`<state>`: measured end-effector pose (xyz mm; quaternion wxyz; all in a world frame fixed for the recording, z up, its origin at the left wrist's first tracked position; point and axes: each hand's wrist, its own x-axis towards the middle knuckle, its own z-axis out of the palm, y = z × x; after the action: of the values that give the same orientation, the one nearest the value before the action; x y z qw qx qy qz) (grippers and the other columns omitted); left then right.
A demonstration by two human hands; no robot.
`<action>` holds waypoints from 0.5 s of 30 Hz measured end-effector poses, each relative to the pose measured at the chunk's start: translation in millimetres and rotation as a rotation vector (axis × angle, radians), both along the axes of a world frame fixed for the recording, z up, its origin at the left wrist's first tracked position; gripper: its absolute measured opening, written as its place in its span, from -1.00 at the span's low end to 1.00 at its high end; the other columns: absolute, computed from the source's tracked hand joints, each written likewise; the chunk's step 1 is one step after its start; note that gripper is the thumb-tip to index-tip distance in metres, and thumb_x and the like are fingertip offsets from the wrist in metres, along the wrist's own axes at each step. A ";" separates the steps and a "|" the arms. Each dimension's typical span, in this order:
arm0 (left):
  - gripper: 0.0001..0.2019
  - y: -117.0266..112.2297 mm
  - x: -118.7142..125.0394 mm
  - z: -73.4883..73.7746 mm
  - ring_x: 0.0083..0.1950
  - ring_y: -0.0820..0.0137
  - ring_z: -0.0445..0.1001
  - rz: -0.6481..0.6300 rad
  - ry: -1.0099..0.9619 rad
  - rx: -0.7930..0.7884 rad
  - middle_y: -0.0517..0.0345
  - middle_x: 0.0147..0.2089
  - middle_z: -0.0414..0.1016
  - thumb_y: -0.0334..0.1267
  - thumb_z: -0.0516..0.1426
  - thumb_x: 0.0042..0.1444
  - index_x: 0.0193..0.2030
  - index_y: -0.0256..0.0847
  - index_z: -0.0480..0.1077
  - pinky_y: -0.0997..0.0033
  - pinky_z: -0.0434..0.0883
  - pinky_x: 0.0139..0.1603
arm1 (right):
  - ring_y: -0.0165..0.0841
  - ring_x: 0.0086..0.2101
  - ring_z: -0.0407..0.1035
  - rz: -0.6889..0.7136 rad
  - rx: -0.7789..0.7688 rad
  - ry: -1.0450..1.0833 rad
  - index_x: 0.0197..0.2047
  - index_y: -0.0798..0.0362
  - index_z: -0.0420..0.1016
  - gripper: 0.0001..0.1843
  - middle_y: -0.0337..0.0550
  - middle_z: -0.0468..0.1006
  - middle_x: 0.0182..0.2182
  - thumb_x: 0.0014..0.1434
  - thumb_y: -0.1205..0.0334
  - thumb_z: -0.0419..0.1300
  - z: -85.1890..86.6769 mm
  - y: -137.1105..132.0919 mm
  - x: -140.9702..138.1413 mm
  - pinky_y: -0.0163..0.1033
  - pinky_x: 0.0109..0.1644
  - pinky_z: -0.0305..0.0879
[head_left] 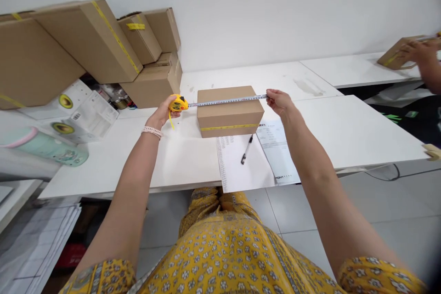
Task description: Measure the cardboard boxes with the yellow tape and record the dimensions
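Observation:
A small brown cardboard box (228,111) with a strip of yellow tape sits on the white table (344,133) in front of me. My left hand (164,111) is closed round a yellow tape measure case (178,103) just left of the box. The steel tape blade (227,100) runs across the box's top to its right edge. There my right hand (279,101) pinches the blade's end. A pink band is on my left wrist.
Printed sheets (241,165) and a black pen (247,149) lie in front of the box. Large cardboard boxes (89,41) are stacked at the left against the wall, beside white cartons and a teal bottle (48,147). At far right another person's hand (422,55) touches a flat box.

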<state>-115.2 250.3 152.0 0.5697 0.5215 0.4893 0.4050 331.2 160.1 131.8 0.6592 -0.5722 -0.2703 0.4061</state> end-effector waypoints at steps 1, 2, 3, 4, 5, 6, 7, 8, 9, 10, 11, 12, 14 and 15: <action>-0.59 1.3 -0.2 -1.7 -0.41 0.40 0.49 0.006 -0.004 -0.014 0.03 -0.28 0.59 0.07 0.22 0.17 -0.09 -0.28 0.48 0.42 0.49 -0.37 | -0.59 -0.55 0.20 -0.012 -0.017 -0.019 -0.40 0.08 0.45 -0.80 -0.34 0.38 -0.54 0.10 0.43 0.41 -1.7 4.9 -3.9 -0.46 -0.49 0.21; -0.60 2.1 0.3 -2.9 -0.41 0.41 0.49 0.005 -0.010 -0.017 0.03 -0.28 0.59 0.06 0.22 0.17 -0.09 -0.28 0.48 0.42 0.50 -0.37 | -0.59 -0.55 0.20 -0.023 -0.034 -0.044 -0.40 0.08 0.44 -0.78 -0.34 0.38 -0.54 0.08 0.42 0.42 -3.4 9.1 -7.8 -0.46 -0.48 0.21; -0.59 2.8 1.3 -3.6 -0.40 0.41 0.49 -0.009 -0.017 -0.010 0.03 -0.27 0.60 0.05 0.23 0.16 -0.08 -0.28 0.48 0.43 0.50 -0.36 | -0.59 -0.54 0.20 -0.032 -0.050 -0.073 -0.40 0.08 0.43 -0.78 -0.35 0.38 -0.54 0.07 0.39 0.43 -5.0 12.3 -11.6 -0.45 -0.45 0.21; -0.58 3.3 2.9 -3.8 -0.40 0.41 0.49 -0.031 -0.020 0.000 0.02 -0.25 0.60 0.06 0.24 0.15 -0.07 -0.28 0.48 0.43 0.50 -0.36 | -0.58 -0.52 0.21 -0.037 -0.064 -0.106 -0.39 0.08 0.43 -0.77 -0.35 0.39 -0.52 0.06 0.37 0.43 -6.5 14.7 -15.2 -0.44 -0.42 0.22; -0.57 3.8 5.0 -3.5 -0.40 0.42 0.49 -0.057 -0.018 0.009 0.01 -0.23 0.61 0.06 0.25 0.14 -0.06 -0.29 0.49 0.43 0.50 -0.36 | -0.57 -0.50 0.23 -0.031 -0.077 -0.141 -0.38 0.07 0.43 -0.77 -0.34 0.42 -0.50 0.04 0.35 0.44 -8.0 16.4 -18.8 -0.42 -0.39 0.23; -0.56 4.3 7.7 -3.0 -0.40 0.42 0.49 -0.085 -0.013 0.017 -0.01 -0.22 0.61 0.06 0.26 0.13 -0.05 -0.30 0.49 0.43 0.50 -0.35 | -0.55 -0.48 0.26 -0.017 -0.090 -0.173 -0.37 0.07 0.44 -0.77 -0.33 0.45 -0.48 0.03 0.32 0.45 -9.4 17.3 -22.4 -0.39 -0.36 0.25; -0.56 4.9 10.8 -2.1 -0.40 0.41 0.50 -0.103 -0.007 0.021 -0.02 -0.21 0.62 0.05 0.26 0.12 -0.05 -0.30 0.49 0.42 0.50 -0.35 | -0.53 -0.45 0.28 -0.001 -0.102 -0.200 -0.36 0.07 0.45 -0.76 -0.31 0.48 -0.45 0.02 0.30 0.45 -10.7 17.7 -25.9 -0.36 -0.33 0.27; -0.56 5.4 14.1 -1.1 -0.40 0.41 0.50 -0.111 -0.002 0.022 -0.02 -0.22 0.61 0.04 0.27 0.11 -0.06 -0.30 0.49 0.42 0.50 -0.36 | -0.51 -0.43 0.30 0.013 -0.112 -0.220 -0.35 0.06 0.46 -0.77 -0.30 0.50 -0.42 0.02 0.28 0.45 -11.8 17.6 -29.3 -0.34 -0.31 0.28; -0.58 5.8 17.3 -0.1 -0.42 0.41 0.50 -0.109 0.000 0.021 -0.01 -0.23 0.61 0.03 0.28 0.11 -0.07 -0.30 0.49 0.42 0.49 -0.37 | -0.49 -0.41 0.31 0.022 -0.123 -0.234 -0.34 0.06 0.46 -0.78 -0.28 0.51 -0.40 0.04 0.27 0.44 -12.7 17.4 -32.2 -0.32 -0.30 0.29; -0.59 6.1 20.2 0.9 -0.44 0.42 0.49 -0.107 -0.002 0.015 0.01 -0.26 0.60 0.02 0.28 0.11 -0.08 -0.29 0.49 0.43 0.48 -0.39 | -0.48 -0.40 0.32 0.026 -0.137 -0.241 -0.34 0.06 0.46 -0.80 -0.27 0.51 -0.39 0.06 0.26 0.43 -13.3 17.0 -34.7 -0.31 -0.30 0.29; -0.60 6.2 22.5 1.9 -0.47 0.42 0.47 -0.106 -0.007 0.005 0.02 -0.29 0.59 0.02 0.28 0.11 -0.10 -0.29 0.48 0.43 0.46 -0.42 | -0.48 -0.40 0.32 0.024 -0.151 -0.242 -0.35 0.06 0.46 -0.81 -0.26 0.51 -0.38 0.08 0.25 0.41 -13.8 16.5 -36.5 -0.31 -0.31 0.28; -0.61 6.2 24.1 2.7 -0.50 0.44 0.44 -0.109 -0.013 -0.006 0.04 -0.31 0.58 0.02 0.28 0.11 -0.11 -0.28 0.48 0.44 0.44 -0.44 | -0.48 -0.41 0.32 0.022 -0.165 -0.242 -0.36 0.06 0.44 -0.81 -0.26 0.51 -0.39 0.11 0.24 0.40 -14.0 16.0 -37.6 -0.31 -0.32 0.28; -0.61 5.7 25.3 3.8 -0.55 0.47 0.39 -0.119 -0.019 -0.025 0.06 -0.35 0.57 0.03 0.28 0.11 -0.13 -0.28 0.48 0.44 0.40 -0.48 | -0.46 -0.41 0.33 0.028 -0.196 -0.247 -0.39 0.06 0.42 -0.78 -0.24 0.51 -0.40 0.14 0.22 0.39 -13.8 14.9 -38.0 -0.31 -0.35 0.28; -0.60 5.3 25.1 4.0 -0.56 0.48 0.37 -0.122 -0.020 -0.028 0.06 -0.36 0.56 0.04 0.29 0.11 -0.14 -0.28 0.48 0.45 0.39 -0.48 | -0.45 -0.41 0.34 0.030 -0.214 -0.256 -0.41 0.06 0.40 -0.75 -0.22 0.50 -0.42 0.15 0.20 0.39 -13.6 14.4 -37.5 -0.31 -0.36 0.29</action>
<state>-90.1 255.6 156.0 0.6056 0.5383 0.4564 0.3677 293.7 174.5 118.2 0.5485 -0.6822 -0.3159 0.3661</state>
